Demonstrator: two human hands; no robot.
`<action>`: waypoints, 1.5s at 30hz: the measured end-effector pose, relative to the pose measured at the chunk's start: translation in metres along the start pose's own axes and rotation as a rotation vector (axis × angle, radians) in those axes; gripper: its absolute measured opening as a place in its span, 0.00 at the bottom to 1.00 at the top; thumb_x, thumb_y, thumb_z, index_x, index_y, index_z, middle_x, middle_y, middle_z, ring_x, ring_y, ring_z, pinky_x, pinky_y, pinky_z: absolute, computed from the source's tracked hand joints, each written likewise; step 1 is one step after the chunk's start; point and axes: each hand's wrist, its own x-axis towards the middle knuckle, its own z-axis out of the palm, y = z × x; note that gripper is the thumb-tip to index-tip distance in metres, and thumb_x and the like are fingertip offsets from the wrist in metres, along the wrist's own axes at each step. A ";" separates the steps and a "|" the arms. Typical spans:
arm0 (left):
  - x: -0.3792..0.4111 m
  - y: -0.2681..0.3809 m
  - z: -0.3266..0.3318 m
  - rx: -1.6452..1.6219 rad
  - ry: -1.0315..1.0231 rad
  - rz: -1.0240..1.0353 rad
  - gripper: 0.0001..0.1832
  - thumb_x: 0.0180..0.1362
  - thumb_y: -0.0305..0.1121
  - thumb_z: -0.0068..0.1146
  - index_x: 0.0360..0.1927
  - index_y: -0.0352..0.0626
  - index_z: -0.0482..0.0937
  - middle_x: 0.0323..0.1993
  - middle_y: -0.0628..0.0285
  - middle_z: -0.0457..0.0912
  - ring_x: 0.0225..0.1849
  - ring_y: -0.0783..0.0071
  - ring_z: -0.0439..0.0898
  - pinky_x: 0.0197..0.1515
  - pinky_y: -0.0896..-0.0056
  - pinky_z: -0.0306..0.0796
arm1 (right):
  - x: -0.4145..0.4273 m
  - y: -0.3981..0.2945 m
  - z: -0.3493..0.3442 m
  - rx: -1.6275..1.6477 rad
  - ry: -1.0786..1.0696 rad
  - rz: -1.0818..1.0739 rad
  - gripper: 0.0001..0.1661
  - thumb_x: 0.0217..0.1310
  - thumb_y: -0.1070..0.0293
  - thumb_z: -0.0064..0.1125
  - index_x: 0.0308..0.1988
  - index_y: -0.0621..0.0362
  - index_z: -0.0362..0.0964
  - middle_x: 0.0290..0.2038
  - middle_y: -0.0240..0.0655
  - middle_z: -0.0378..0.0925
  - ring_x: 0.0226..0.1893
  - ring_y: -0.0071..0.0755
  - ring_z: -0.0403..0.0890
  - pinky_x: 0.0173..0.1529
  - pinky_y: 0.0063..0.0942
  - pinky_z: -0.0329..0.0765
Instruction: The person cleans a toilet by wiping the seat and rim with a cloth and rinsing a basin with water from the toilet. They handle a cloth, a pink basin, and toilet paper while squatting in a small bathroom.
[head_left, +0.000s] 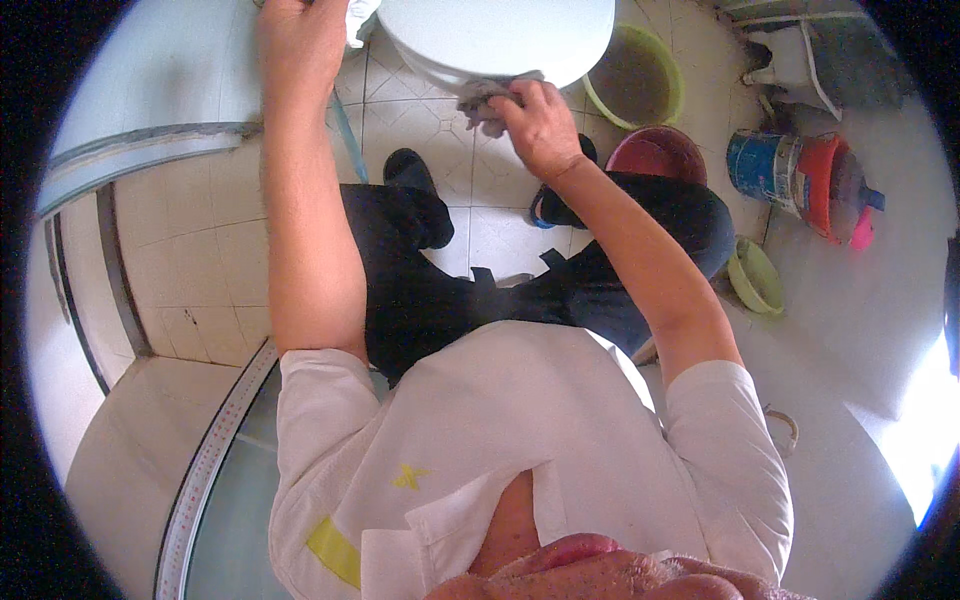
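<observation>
My right hand grips a crumpled grey cloth. The cloth touches the curved front edge of a white, rounded toilet lid. At the top left, my left hand reaches past the picture's edge. Its fingers are cut off there, so what they hold or touch is hidden. Just right of that hand is a crumpled white thing, perhaps a plastic bag. Below my hands, my legs in black trousers are spread over the tiled floor.
A green basin of murky water stands right of the toilet. Nearer my right leg is a dark red basin. Along the right wall are a blue paint bucket, a red bucket and a small green basin. A white stool stands beyond.
</observation>
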 end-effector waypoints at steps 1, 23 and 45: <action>-0.002 0.005 0.004 0.002 -0.013 -0.003 0.14 0.65 0.35 0.56 0.47 0.34 0.77 0.37 0.62 0.82 0.37 0.76 0.79 0.41 0.72 0.73 | -0.005 0.004 -0.001 0.019 0.032 0.059 0.20 0.52 0.71 0.60 0.48 0.46 0.76 0.49 0.41 0.72 0.50 0.52 0.73 0.54 0.44 0.75; -0.003 -0.008 0.006 0.187 -0.068 0.082 0.21 0.64 0.42 0.60 0.52 0.36 0.77 0.43 0.56 0.83 0.43 0.72 0.81 0.46 0.69 0.73 | 0.013 0.015 0.048 0.694 0.447 1.249 0.36 0.71 0.63 0.46 0.67 0.74 0.48 0.61 0.67 0.64 0.63 0.63 0.68 0.67 0.43 0.64; -0.012 -0.003 0.011 0.137 -0.076 -0.089 0.13 0.65 0.33 0.58 0.49 0.37 0.76 0.41 0.62 0.81 0.41 0.78 0.78 0.44 0.74 0.72 | 0.111 0.281 -0.004 0.244 0.020 0.930 0.30 0.67 0.56 0.47 0.66 0.52 0.65 0.52 0.61 0.77 0.53 0.65 0.78 0.59 0.51 0.74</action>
